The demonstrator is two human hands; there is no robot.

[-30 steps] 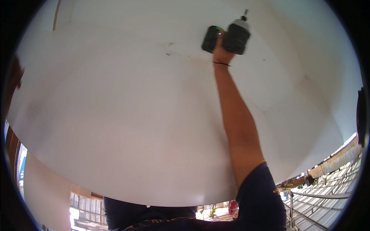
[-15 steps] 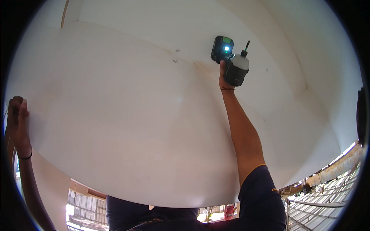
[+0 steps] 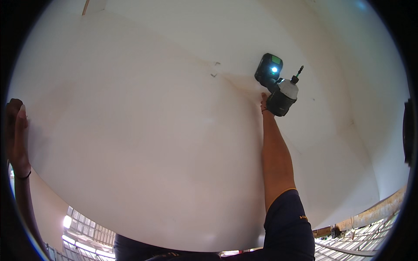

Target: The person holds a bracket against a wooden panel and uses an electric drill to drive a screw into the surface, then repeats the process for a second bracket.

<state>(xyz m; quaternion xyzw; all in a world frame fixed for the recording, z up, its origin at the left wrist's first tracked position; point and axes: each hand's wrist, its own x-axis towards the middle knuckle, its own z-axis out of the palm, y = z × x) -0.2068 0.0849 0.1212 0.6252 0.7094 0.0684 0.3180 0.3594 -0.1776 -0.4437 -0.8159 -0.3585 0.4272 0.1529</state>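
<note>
My right hand (image 3: 264, 102) reaches up over a broad white panel (image 3: 143, 143) and is at a black and grey cordless driver (image 3: 283, 98). The driver's body hides most of the fingers; a thumb or finger shows beside it. A slim bit (image 3: 300, 71) points up and to the right. The battery end (image 3: 268, 67) has a green patch, and a small white light shines beside it. At the far left, my left hand (image 3: 18, 137) is closed around the panel's edge, with its fingertips partly in shadow.
Small dark marks (image 3: 214, 75) lie on the white surface left of the driver. A white raised side (image 3: 374, 87) curves along the right. A dark object (image 3: 408, 132) stands at the right rim. Below the panel are a rusty beam (image 3: 370, 216) and metal bars (image 3: 85, 228).
The view has shifted, so the driver appears lower and farther right. My right hand sits lower against the driver, and more of its handle shows. The left hand stays at the panel's edge.
</note>
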